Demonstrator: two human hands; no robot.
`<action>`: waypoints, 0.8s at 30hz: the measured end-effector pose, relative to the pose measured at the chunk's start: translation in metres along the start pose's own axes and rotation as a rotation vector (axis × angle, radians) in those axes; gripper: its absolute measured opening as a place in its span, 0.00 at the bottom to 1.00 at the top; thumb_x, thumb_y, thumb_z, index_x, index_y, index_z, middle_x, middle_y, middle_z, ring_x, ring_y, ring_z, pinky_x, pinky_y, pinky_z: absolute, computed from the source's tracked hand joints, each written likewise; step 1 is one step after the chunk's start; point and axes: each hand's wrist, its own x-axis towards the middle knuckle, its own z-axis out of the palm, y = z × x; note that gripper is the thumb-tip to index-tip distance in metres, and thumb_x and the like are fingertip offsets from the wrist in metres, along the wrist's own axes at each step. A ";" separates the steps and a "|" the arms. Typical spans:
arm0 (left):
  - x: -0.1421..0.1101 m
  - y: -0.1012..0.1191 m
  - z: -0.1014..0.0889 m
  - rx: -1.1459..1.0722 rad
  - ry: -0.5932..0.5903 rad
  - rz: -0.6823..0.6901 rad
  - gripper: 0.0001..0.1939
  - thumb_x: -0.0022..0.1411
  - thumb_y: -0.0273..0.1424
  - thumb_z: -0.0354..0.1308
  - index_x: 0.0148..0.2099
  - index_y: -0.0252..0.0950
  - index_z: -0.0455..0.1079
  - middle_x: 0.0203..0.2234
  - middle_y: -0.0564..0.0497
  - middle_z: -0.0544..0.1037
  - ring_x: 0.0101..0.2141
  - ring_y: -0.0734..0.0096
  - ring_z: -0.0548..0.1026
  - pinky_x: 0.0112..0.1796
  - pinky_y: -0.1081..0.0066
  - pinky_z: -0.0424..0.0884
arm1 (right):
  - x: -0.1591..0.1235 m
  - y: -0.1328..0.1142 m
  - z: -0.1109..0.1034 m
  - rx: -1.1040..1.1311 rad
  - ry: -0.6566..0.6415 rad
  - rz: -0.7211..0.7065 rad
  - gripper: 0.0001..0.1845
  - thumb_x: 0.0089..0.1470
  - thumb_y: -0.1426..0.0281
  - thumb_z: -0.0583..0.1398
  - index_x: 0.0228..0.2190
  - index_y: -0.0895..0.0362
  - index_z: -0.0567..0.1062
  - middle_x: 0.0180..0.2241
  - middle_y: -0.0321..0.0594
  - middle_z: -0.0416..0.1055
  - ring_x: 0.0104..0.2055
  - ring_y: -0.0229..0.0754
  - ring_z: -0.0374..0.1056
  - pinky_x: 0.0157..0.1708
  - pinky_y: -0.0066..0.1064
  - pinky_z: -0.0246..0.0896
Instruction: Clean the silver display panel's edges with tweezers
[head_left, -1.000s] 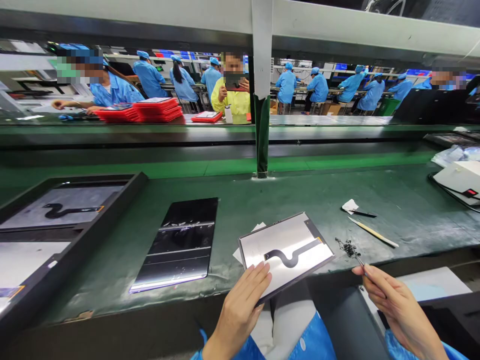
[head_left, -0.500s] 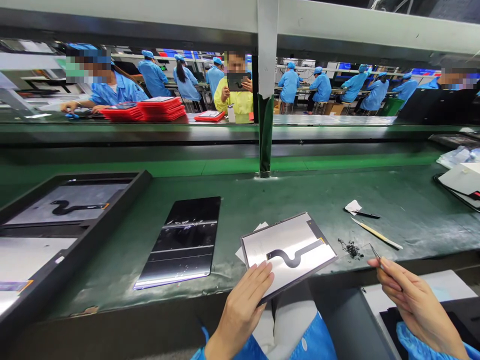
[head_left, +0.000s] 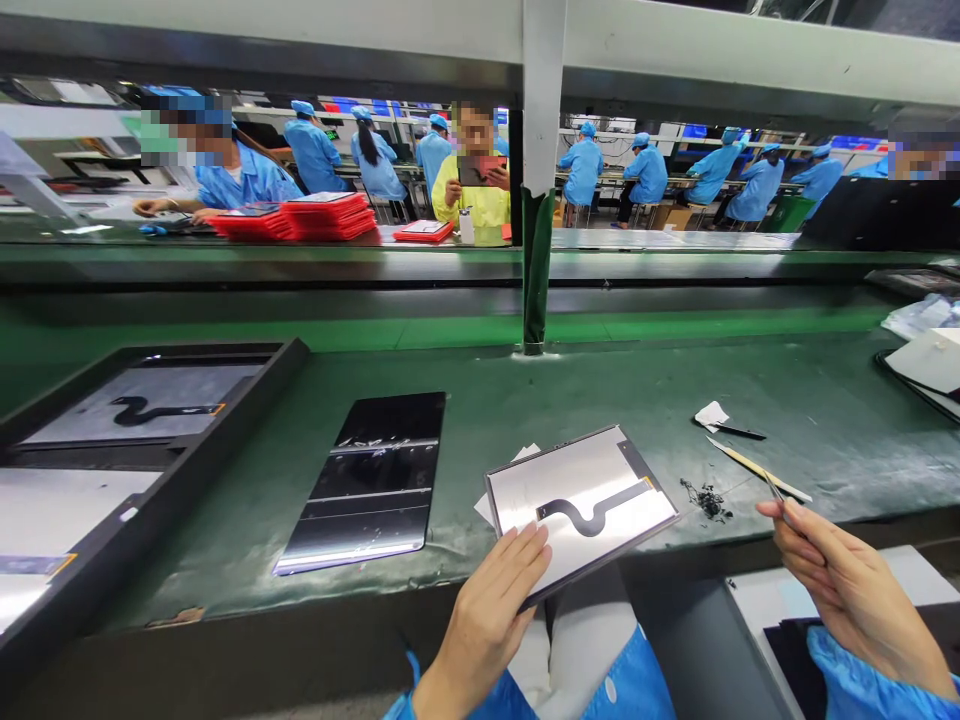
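Note:
My left hand (head_left: pixel 487 610) grips the near corner of a silver display panel (head_left: pixel 585 505) with a black flex cable across its back, fingers lying on top. The panel rests on the near edge of the green bench (head_left: pixel 570 400) and juts over it. My right hand (head_left: pixel 847 590) is closed in a pinch on thin metal tweezers (head_left: pixel 775 490), held just right of a small pile of black scraps (head_left: pixel 705 498).
A dark glass panel (head_left: pixel 371 480) lies left of centre. A black tray (head_left: pixel 112 450) with more panels stands at the left. A thin stick (head_left: pixel 750 468) and a black pen with white scrap (head_left: pixel 724 425) lie to the right. Blue-coated workers sit beyond the conveyor.
My right hand has drawn the tweezers away from the pile of black scraps, moving right. The left hand and the panel have stayed put.

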 end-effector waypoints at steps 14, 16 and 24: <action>0.000 0.000 0.000 0.003 -0.003 0.002 0.28 0.65 0.15 0.47 0.66 0.31 0.61 0.57 0.41 0.74 0.62 0.61 0.67 0.59 0.58 0.69 | 0.007 -0.010 -0.006 0.063 0.050 -0.027 0.23 0.31 0.56 0.77 0.23 0.59 0.78 0.18 0.28 0.51 0.17 0.27 0.41 0.09 0.19 0.39; 0.000 0.000 0.000 0.004 0.002 0.001 0.28 0.65 0.15 0.46 0.66 0.31 0.61 0.57 0.42 0.74 0.61 0.61 0.67 0.59 0.58 0.69 | 0.009 -0.012 -0.006 0.052 0.046 -0.033 0.22 0.33 0.56 0.76 0.23 0.59 0.78 0.18 0.28 0.51 0.17 0.27 0.41 0.09 0.19 0.39; -0.001 0.001 0.001 0.015 0.005 0.002 0.26 0.64 0.14 0.46 0.62 0.29 0.65 0.56 0.41 0.75 0.62 0.62 0.67 0.59 0.58 0.68 | 0.010 -0.022 -0.006 0.089 0.066 -0.023 0.25 0.29 0.56 0.78 0.24 0.60 0.79 0.17 0.27 0.52 0.16 0.24 0.42 0.08 0.16 0.39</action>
